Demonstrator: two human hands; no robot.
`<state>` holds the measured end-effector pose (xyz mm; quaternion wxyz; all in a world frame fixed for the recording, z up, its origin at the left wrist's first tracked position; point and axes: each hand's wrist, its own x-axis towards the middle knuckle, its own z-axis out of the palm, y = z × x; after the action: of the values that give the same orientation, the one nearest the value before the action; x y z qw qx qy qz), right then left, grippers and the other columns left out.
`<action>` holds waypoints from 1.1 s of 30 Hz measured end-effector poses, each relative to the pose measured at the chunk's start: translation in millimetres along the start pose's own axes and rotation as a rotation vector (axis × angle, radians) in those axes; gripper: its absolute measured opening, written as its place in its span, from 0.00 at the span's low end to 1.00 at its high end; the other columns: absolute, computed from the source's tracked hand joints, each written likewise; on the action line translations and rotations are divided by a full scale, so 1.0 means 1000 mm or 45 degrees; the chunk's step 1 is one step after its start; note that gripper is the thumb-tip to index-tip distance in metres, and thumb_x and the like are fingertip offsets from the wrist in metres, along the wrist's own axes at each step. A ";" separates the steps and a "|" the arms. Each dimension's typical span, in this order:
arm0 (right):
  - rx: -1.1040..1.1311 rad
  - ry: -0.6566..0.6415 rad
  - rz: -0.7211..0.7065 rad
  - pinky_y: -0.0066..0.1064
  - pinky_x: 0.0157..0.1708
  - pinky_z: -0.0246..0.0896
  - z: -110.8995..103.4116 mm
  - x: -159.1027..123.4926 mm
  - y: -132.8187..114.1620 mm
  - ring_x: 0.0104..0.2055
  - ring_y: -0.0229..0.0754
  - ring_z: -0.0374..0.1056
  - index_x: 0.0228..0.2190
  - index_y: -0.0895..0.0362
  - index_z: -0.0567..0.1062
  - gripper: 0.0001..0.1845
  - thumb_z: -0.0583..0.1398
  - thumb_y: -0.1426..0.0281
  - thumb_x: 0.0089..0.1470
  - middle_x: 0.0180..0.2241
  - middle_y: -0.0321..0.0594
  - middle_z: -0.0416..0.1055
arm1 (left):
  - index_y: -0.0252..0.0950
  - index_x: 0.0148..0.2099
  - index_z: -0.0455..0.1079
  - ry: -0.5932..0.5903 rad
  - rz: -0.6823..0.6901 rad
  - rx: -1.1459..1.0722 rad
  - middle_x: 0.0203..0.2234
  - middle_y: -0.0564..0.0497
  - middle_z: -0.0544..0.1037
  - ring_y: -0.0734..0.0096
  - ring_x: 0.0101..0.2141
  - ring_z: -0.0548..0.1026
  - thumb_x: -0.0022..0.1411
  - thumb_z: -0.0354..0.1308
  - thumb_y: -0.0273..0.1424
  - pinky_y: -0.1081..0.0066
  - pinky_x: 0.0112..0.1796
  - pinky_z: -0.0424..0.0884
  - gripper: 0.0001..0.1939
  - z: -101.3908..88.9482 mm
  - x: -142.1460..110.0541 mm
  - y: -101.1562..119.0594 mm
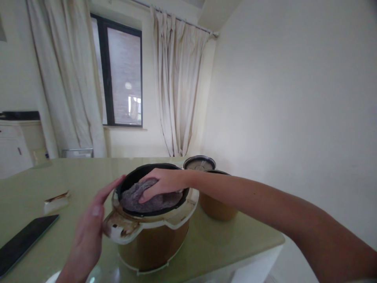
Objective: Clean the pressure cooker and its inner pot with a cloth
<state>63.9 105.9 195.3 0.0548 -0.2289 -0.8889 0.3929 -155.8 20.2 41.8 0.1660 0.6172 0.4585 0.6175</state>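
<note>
A brown cooker with a stained white upper rim and side handle stands near the table's front edge. Its round opening has a dark lining. My right hand reaches into that opening, its fingers closed over a bunched grey-purple cloth. The cloth lies against the inside; what is beneath it is hidden. On the cooker's left side, my left hand holds the rim, index finger stretched along it and other fingers partly hidden behind the handle.
Behind my right forearm stands a second brown pot, partly covered. A round dark-rimmed lid or pan sits farther back. On the left of the pale green table lie a black phone-like slab and a small white-and-brown piece.
</note>
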 end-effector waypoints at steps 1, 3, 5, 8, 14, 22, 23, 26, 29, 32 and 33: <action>-0.049 0.062 -0.071 0.27 0.46 0.67 0.007 0.006 -0.001 0.45 0.41 0.73 0.43 0.58 0.80 0.18 0.68 0.61 0.54 0.40 0.34 0.78 | 0.44 0.71 0.65 -0.020 -0.021 -0.003 0.68 0.48 0.70 0.47 0.67 0.66 0.73 0.44 0.55 0.49 0.70 0.58 0.34 0.004 0.002 0.016; -0.139 0.114 -0.150 0.28 0.48 0.66 0.015 0.013 -0.002 0.47 0.42 0.72 0.46 0.59 0.78 0.19 0.67 0.61 0.56 0.43 0.36 0.76 | 0.42 0.69 0.68 -0.015 -0.060 -0.010 0.66 0.46 0.73 0.47 0.66 0.68 0.72 0.46 0.56 0.50 0.69 0.60 0.34 0.010 0.006 0.037; -0.155 0.026 -0.119 0.27 0.47 0.66 0.011 0.009 -0.003 0.47 0.41 0.72 0.47 0.57 0.77 0.20 0.68 0.62 0.56 0.43 0.35 0.76 | 0.41 0.68 0.70 -0.078 -0.094 0.034 0.65 0.45 0.74 0.47 0.65 0.69 0.71 0.47 0.57 0.51 0.69 0.59 0.35 0.010 0.012 0.044; -0.150 -0.202 0.039 0.25 0.43 0.67 -0.012 -0.014 -0.005 0.43 0.40 0.73 0.43 0.56 0.78 0.16 0.69 0.65 0.53 0.38 0.32 0.75 | 0.44 0.66 0.73 -0.241 -0.154 0.148 0.64 0.46 0.76 0.47 0.65 0.70 0.71 0.47 0.57 0.49 0.70 0.56 0.33 0.004 0.021 0.046; -0.536 0.013 -0.182 0.30 0.47 0.65 0.012 -0.019 -0.018 0.44 0.42 0.71 0.43 0.56 0.80 0.18 0.70 0.62 0.52 0.41 0.35 0.76 | 0.44 0.66 0.72 -0.272 -0.193 0.080 0.64 0.47 0.75 0.48 0.66 0.69 0.69 0.47 0.60 0.49 0.70 0.55 0.36 0.012 0.037 0.053; -0.716 0.163 -0.316 0.37 0.53 0.64 0.037 -0.010 -0.016 0.50 0.48 0.71 0.57 0.52 0.75 0.32 0.70 0.55 0.55 0.50 0.42 0.74 | 0.39 0.59 0.77 -0.189 -0.182 0.206 0.57 0.43 0.81 0.47 0.61 0.74 0.70 0.44 0.61 0.52 0.67 0.62 0.37 0.006 0.023 0.044; -0.681 0.063 -0.259 0.35 0.52 0.64 0.025 -0.017 -0.014 0.49 0.46 0.72 0.56 0.52 0.76 0.29 0.69 0.56 0.56 0.48 0.41 0.75 | 0.40 0.57 0.78 -0.221 -0.139 0.279 0.56 0.45 0.81 0.47 0.60 0.74 0.69 0.45 0.61 0.52 0.68 0.62 0.36 0.006 0.023 0.046; -0.671 -0.130 -0.065 0.32 0.51 0.64 -0.010 -0.040 -0.004 0.47 0.45 0.72 0.51 0.55 0.80 0.22 0.68 0.60 0.57 0.44 0.39 0.77 | 0.44 0.48 0.81 -0.295 -0.047 0.391 0.51 0.50 0.83 0.53 0.56 0.76 0.70 0.47 0.58 0.56 0.70 0.57 0.30 0.006 0.026 0.051; -0.813 -0.182 -0.020 0.32 0.51 0.64 -0.035 -0.059 0.008 0.46 0.44 0.71 0.46 0.57 0.83 0.18 0.69 0.64 0.53 0.45 0.41 0.76 | 0.44 0.33 0.79 -0.307 0.012 0.415 0.40 0.51 0.85 0.57 0.51 0.79 0.71 0.45 0.57 0.58 0.70 0.56 0.30 0.007 0.028 0.050; -0.964 -0.187 0.002 0.34 0.51 0.65 -0.054 -0.062 0.022 0.46 0.45 0.71 0.43 0.58 0.84 0.15 0.69 0.68 0.51 0.46 0.43 0.75 | 0.43 0.28 0.75 -0.321 0.082 0.438 0.32 0.51 0.83 0.59 0.45 0.79 0.71 0.44 0.57 0.58 0.68 0.60 0.32 0.006 0.028 0.051; -1.012 -0.186 0.011 0.35 0.51 0.65 -0.059 -0.059 0.027 0.46 0.46 0.70 0.42 0.58 0.84 0.14 0.68 0.69 0.51 0.46 0.44 0.74 | 0.43 0.28 0.75 -0.342 0.117 0.449 0.30 0.52 0.82 0.60 0.43 0.80 0.71 0.44 0.57 0.58 0.67 0.62 0.32 0.006 0.028 0.053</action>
<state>142.0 135.0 221.0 -0.1031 -0.2075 -0.9722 0.0342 -136.8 16.5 98.9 0.0871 0.7336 0.5046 0.4469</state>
